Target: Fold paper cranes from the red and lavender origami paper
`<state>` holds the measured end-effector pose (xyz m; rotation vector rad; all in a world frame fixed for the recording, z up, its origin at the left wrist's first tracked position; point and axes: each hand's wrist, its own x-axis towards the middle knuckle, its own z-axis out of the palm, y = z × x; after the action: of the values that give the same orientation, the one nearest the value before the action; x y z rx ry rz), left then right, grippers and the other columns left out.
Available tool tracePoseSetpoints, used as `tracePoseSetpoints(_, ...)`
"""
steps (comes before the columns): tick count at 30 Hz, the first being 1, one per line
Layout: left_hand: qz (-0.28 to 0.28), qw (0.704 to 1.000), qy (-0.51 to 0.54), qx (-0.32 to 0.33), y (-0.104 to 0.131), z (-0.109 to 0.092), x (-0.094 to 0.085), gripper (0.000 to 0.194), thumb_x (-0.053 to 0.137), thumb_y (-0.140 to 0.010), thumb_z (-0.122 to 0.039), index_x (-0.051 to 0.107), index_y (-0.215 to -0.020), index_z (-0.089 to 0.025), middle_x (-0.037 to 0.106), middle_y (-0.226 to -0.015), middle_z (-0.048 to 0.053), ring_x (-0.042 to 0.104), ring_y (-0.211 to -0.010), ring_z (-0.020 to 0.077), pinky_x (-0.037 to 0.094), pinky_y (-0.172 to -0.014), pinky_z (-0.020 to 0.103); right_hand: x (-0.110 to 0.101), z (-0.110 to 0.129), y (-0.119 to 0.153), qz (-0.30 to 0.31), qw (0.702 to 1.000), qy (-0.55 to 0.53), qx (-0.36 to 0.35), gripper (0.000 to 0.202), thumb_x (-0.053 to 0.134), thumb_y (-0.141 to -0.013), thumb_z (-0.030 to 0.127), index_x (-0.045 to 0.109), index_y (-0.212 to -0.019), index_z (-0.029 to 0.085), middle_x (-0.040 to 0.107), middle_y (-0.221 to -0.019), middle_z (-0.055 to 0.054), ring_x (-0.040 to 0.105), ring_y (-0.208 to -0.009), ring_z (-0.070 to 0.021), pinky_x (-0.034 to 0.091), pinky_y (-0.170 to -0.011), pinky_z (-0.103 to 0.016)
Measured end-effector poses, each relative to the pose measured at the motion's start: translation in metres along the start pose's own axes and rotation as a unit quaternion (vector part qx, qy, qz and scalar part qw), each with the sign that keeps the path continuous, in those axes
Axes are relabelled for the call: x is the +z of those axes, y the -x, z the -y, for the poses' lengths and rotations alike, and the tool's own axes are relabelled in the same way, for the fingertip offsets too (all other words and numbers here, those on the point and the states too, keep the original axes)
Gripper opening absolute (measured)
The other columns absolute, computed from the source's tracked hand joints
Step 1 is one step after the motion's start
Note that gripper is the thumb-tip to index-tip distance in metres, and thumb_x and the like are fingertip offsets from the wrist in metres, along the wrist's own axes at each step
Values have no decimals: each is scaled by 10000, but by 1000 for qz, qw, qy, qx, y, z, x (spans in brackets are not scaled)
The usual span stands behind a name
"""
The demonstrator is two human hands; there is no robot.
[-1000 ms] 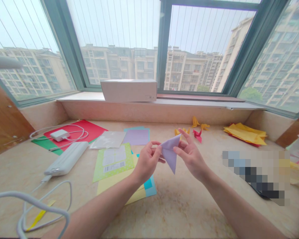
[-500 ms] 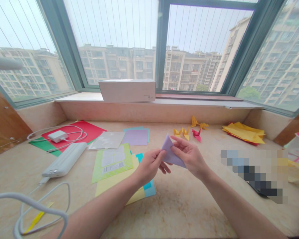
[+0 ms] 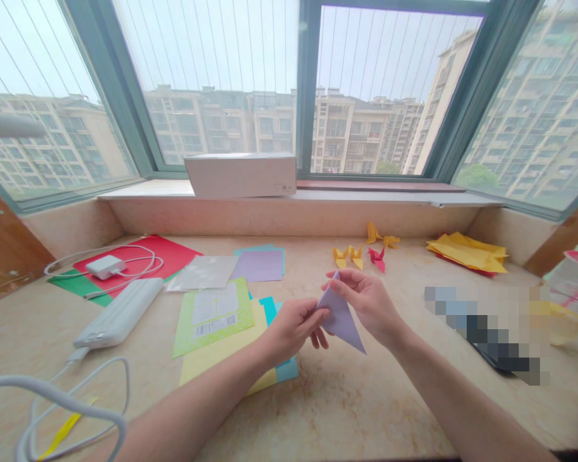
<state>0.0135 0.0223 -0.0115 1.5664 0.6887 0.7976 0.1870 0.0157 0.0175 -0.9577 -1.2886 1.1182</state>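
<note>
A purple sheet of origami paper (image 3: 345,323), folded into a triangle, is held up over the table between both hands. My left hand (image 3: 296,327) pinches its left edge between thumb and fingers. At the upper corner, my right hand (image 3: 366,298) grips the paper with thumb and forefinger. One point of the triangle hangs down to the right, free of the fingers. Behind the hands stand several small folded yellow paper cranes (image 3: 347,256) and a red one (image 3: 377,259).
Left of the hands lie a green printed packet (image 3: 214,314), pale yellow sheets (image 3: 207,367) and a flat purple sheet (image 3: 259,265). Farther left are a white power strip (image 3: 120,313) and cables. Yellow folded papers (image 3: 467,252) lie back right, with a pixelated dark object (image 3: 491,340) nearer.
The purple paper has turned, so its long point now hangs lower right. My right hand has shifted from the paper's right side to its upper corner.
</note>
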Motion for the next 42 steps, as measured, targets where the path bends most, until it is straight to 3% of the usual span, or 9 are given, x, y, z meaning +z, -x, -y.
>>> tracePoseSetpoints(6, 20, 1000, 4, -7, 1, -1, -1, 404, 594, -885, -535, 580, -735, -160, 612, -608, 4, 658, -518, 143, 478, -460, 213, 0, 1, 0, -30, 999, -11, -13, 349, 793, -738, 498, 732, -870, 180, 783, -829, -76, 706, -695, -194, 548, -656, -312)
tracePoseSetpoints(10, 22, 1000, -1, -11, 2, -3, 0, 401, 594, -889, -523, 575, -719, -160, 618, -616, 11, 652, -503, 138, 478, -455, 216, -1, 4, 0, -39, 999, -6, -17, 323, 771, -781, 473, 749, -938, 192, 793, -870, -74, 705, -709, -171, 546, -702, -303)
tracePoseSetpoints(17, 21, 1000, -2, -17, 2, -3, 1, 394, 584, -893, -515, 568, -727, -158, 627, -647, 14, 645, -493, 123, 478, -449, 202, -3, 4, -1, -36, 999, -6, -13, 319, 779, -777, 458, 766, -967, 203, 799, -911, -82, 737, -805, -213, 566, -765, -352)
tracePoseSetpoints(27, 28, 999, -25, -26, 3, -8, 0, 394, 565, -908, -496, 577, -741, -139, 649, -668, 22, 648, -504, 116, 470, -450, 190, 1, 5, 2, -57, 998, -26, -12, 310, 765, -792, 462, 755, -929, 184, 794, -904, -83, 723, -733, -182, 555, -713, -308)
tracePoseSetpoints(32, 6, 1000, -24, -17, 1, -8, -5, 379, 550, -918, -476, 576, -748, -138, 665, -670, 31, 647, -489, 116, 444, -415, 177, 3, 1, -1, -86, 996, -32, -10, 397, 753, -784, 513, 740, -973, 164, 783, -895, -87, 721, -801, -205, 548, -756, -324)
tracePoseSetpoints(35, -43, 999, -21, -9, -2, -7, -11, 342, 544, -925, -444, 578, -780, -136, 678, -681, 33, 641, -468, 115, 448, -403, 181, 0, -1, -3, -3, 1000, 2, 8, 477, 700, -812, 567, 735, -1036, 148, 769, -865, -80, 702, -768, -194, 527, -710, -304)
tracePoseSetpoints(38, -77, 997, -25, 3, -5, -5, -15, 319, 552, -922, -423, 589, -799, -131, 682, -685, 32, 639, -457, 115, 458, -402, 186, -1, -5, -3, 98, 994, 36, 38, 452, 671, -836, 566, 747, -961, 139, 751, -801, -68, 675, -678, -173, 484, -621, -276)
tracePoseSetpoints(42, -68, 998, -13, 7, -5, -6, -14, 331, 573, -908, -447, 593, -816, -129, 687, -696, 36, 638, -451, 116, 461, -399, 187, 1, -12, -2, 65, 996, 39, 42, 383, 717, -810, 511, 754, -856, 132, 735, -730, -55, 648, -620, -156, 463, -594, -272)
